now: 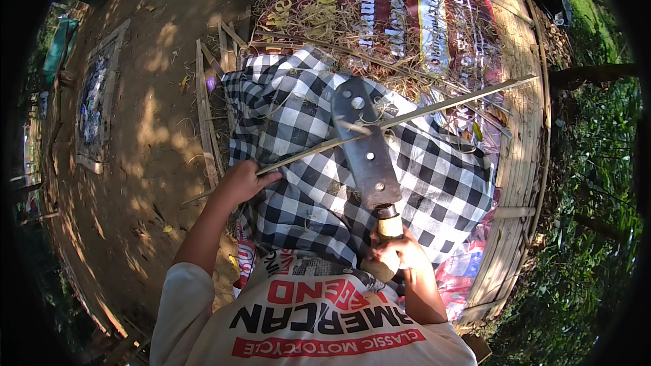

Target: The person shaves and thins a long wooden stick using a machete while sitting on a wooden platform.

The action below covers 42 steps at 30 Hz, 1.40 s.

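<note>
L hand grips bamboo strip; R hand holds machete.

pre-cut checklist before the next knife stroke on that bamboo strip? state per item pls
1. Left hand grips the bamboo strip at its near end: ok.
2. Right hand closed around the handle of the big knife: ok.
3. Blade lies on the strip, partway along it: ok.
4. Left hand apart from the blade: ok, there is a clear gap along the strip.
5. Checkered cloth covers the lap beneath the work: ok.
6. Blade edge angle against the strip: cannot tell from this view.
</note>
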### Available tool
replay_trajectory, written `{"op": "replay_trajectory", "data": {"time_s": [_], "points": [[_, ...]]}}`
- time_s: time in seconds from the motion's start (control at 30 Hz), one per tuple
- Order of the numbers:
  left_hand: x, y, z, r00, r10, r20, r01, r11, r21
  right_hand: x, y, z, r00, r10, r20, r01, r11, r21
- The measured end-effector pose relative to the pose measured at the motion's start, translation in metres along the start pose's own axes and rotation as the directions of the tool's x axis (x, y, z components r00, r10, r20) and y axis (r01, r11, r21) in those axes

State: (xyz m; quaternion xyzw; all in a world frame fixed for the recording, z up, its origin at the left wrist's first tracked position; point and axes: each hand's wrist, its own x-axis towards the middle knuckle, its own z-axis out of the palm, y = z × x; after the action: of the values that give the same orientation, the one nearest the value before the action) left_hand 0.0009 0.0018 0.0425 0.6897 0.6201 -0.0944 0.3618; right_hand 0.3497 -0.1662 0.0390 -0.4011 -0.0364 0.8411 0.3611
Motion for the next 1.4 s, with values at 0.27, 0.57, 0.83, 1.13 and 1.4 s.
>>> {"op": "replay_trajectory", "data": {"time_s": [0.27, 0.57, 0.83, 1.13, 1.4], "points": [[0.005, 0.006, 0.001, 0.999, 0.024, 0.033, -0.02, 0.994, -0.111, 0.019, 0.023, -0.021, 0.963, -0.059, 0.262, 0.03, 0.993, 0.115], [0.008, -0.017, 0.013, 1.0, -0.002, 0.008, 0.002, 0.999, -0.035, 0.025, 0.023, -0.018, 0.916, -0.13, 0.38, 0.018, 0.958, 0.285], [0.001, 0.01, 0.001, 0.997, -0.066, 0.047, 0.066, 0.998, 0.004, 0.004, 0.009, 0.013, 0.997, -0.042, 0.058, 0.049, 0.99, -0.13], [0.006, 0.005, 0.01, 0.999, -0.024, 0.026, 0.026, 0.996, -0.085, 0.02, 0.018, -0.003, 0.934, -0.032, 0.355, -0.05, 0.975, 0.218], [0.003, 0.002, 0.009, 0.999, -0.025, 0.022, 0.027, 0.995, -0.097, 0.0, -0.004, 0.006, 0.988, -0.139, -0.073, 0.142, 0.989, 0.036]]}}
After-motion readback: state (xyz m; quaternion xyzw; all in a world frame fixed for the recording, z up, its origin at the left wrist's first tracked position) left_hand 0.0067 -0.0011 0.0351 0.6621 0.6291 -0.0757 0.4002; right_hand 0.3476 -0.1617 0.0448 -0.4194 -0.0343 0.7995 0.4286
